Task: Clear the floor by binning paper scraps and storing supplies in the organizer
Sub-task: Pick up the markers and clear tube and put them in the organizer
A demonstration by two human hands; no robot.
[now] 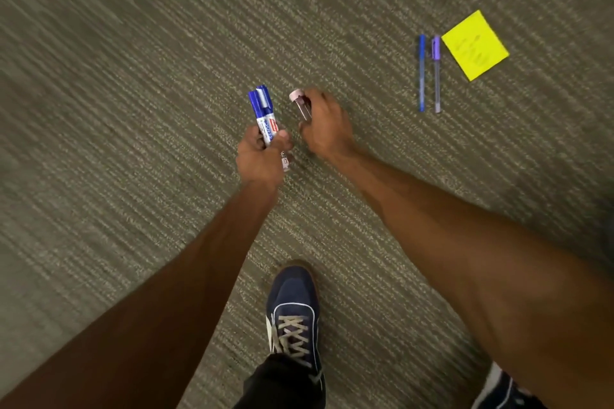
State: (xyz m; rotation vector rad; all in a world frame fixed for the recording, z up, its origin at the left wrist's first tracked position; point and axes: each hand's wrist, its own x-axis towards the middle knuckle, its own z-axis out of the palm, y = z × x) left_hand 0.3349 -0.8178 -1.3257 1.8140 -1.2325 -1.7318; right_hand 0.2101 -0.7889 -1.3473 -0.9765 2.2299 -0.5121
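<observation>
From the head camera we look down at a grey-green carpet floor (133, 76). Our left hand (262, 156) is closed around a bunch of blue markers (264, 113). Their caps point up and away from us. Our right hand (327, 129) is curled around a small clear tube with a pink cap (300, 104). The tube sits just beside the markers, and the two hands are close together but not touching.

More things wait on the floor. A blue pen (421, 73) and a purple pen (436, 75) lie side by side, well off to the right of our hands and a bit farther from us. Both pens lie long-ways, pointing away from us, with their caps at the far end. A yellow sticky pad (474, 45) lies just beside the purple pen, on its right.

We think the pens come next. Our right hand is the nearer one, so it would reach right and forward. But both hands are full now, so that may be tricky. We see no bin and no organizer here. Our blue shoe (292, 305) stands on the floor below the hands.
</observation>
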